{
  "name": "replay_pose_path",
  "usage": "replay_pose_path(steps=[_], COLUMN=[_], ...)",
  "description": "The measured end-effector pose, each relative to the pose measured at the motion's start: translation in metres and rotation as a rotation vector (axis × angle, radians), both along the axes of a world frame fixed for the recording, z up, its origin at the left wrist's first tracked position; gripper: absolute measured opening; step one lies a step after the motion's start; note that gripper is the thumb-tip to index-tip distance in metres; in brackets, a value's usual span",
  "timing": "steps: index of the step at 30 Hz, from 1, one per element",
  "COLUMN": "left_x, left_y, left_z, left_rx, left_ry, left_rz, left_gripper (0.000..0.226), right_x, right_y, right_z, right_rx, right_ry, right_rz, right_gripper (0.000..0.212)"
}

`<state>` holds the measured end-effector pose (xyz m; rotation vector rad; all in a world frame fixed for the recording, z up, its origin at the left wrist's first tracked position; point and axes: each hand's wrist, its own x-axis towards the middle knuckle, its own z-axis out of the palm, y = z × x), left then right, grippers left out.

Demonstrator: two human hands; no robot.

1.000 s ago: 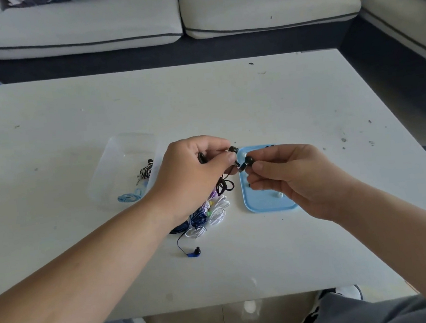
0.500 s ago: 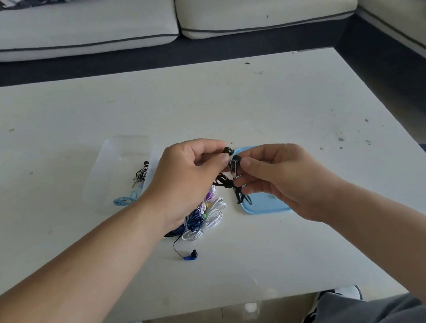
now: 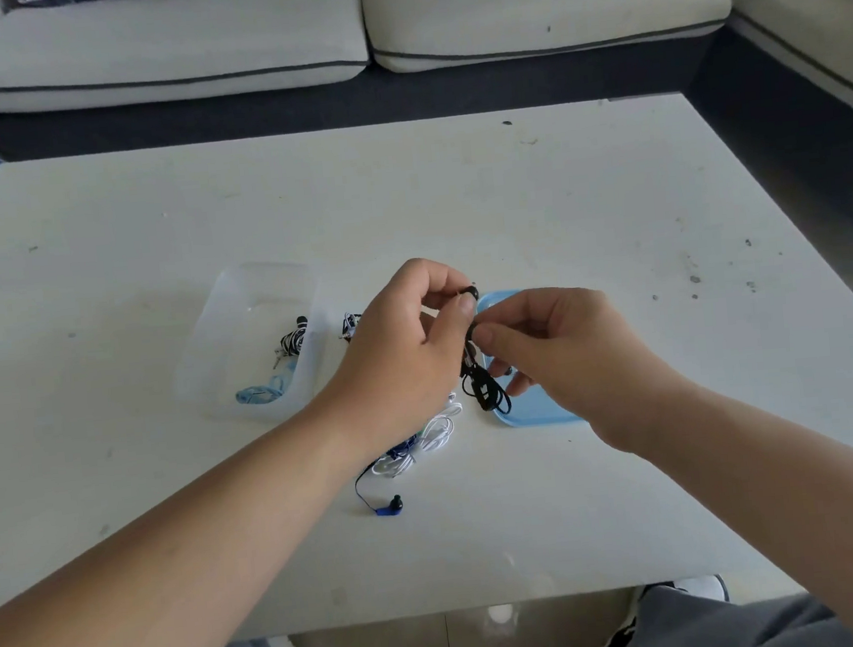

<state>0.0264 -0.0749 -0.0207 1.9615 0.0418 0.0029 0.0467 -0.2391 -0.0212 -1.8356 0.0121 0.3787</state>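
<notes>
Black wired earphones (image 3: 483, 389) hang between both hands above the white table (image 3: 455, 207). My left hand (image 3: 406, 345) pinches one black earbud at its fingertips. My right hand (image 3: 555, 343) pinches the cable just below, with loops of wire dangling over a blue lid (image 3: 540, 411). A tangle of white and blue earphones (image 3: 419, 442) lies on the table under my left wrist, one blue earbud (image 3: 391, 507) trailing toward me.
A clear plastic box (image 3: 240, 339) stands left of my hands and holds a striped cable bundle (image 3: 292, 340) and a light blue one (image 3: 263, 391). A grey sofa (image 3: 388, 27) runs behind the table. Knees and shoes show below the near edge.
My right hand slid down from the earbud onto the cable, and more black wire now dangles in loops over the blue lid. My left hand keeps its pinch on the earbud.
</notes>
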Motion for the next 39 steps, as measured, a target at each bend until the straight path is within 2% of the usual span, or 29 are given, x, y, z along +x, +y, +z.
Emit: replay_pose_path(steps=[3, 7, 10, 13, 15, 18, 23, 25, 28, 32, 35, 37, 39], left_x=[-0.001, 0.001, 0.002, 0.001, 0.001, 0.000, -0.001, 0.000, 0.002, 0.002, 0.002, 0.002, 0.003], left_y=[-0.003, -0.001, -0.001, -0.002, -0.002, -0.002, 0.000, 0.002, 0.005, 0.005, 0.004, 0.005, 0.005], left_z=[-0.004, -0.002, 0.000, 0.000, 0.000, -0.001, -0.003, -0.003, -0.001, 0.000, 0.001, 0.002, 0.003], left_rx=[-0.020, -0.167, -0.248, -0.244, -0.249, -0.261, -0.358, -0.396, -0.450, -0.491, -0.510, -0.497, -0.466], left_ry=[-0.013, 0.035, 0.083, 0.108, 0.112, 0.132, 0.186, 0.207, 0.228, 0.242, 0.250, 0.240, 0.229], left_rz=[0.035, 0.098, 0.123, 0.122, 0.112, 0.081, 0.075, 0.079, 0.075, 0.052, 0.055, 0.062, 0.064], left_gripper=[0.010, 0.017, 0.017, 0.016, 0.017, 0.022, 0.018, 0.016, 0.012, 0.010, 0.008, 0.009, 0.013], right_x=[-0.003, -0.002, 0.012, 0.025, 0.026, 0.025, 0.033, 0.034, 0.034, 0.031, 0.030, 0.029, 0.026], right_y=[0.002, 0.000, -0.015, -0.035, -0.037, -0.033, -0.027, -0.024, -0.025, -0.024, -0.023, -0.022, -0.022], right_z=[-0.001, 0.004, 0.006, -0.003, -0.016, -0.037, -0.060, -0.063, -0.064, -0.062, -0.044, -0.023, -0.004], right_rx=[-0.012, 0.048, 0.072, -0.227, -0.472, -0.706, -0.926, -0.962, -0.984, -0.945, -0.790, -0.514, -0.122], right_ry=[-0.023, 0.002, 0.017, -0.071, -0.115, -0.142, -0.162, -0.153, -0.148, -0.190, -0.140, -0.037, 0.087], right_rz=[-0.027, -0.007, -0.102, -0.105, 0.025, 0.212, 0.275, 0.295, 0.323, 0.309, 0.231, 0.134, 0.054], right_gripper=[0.010, 0.008, 0.016, 0.010, 0.010, 0.012, 0.038, 0.039, 0.031, 0.017, 0.011, 0.005, 0.013])
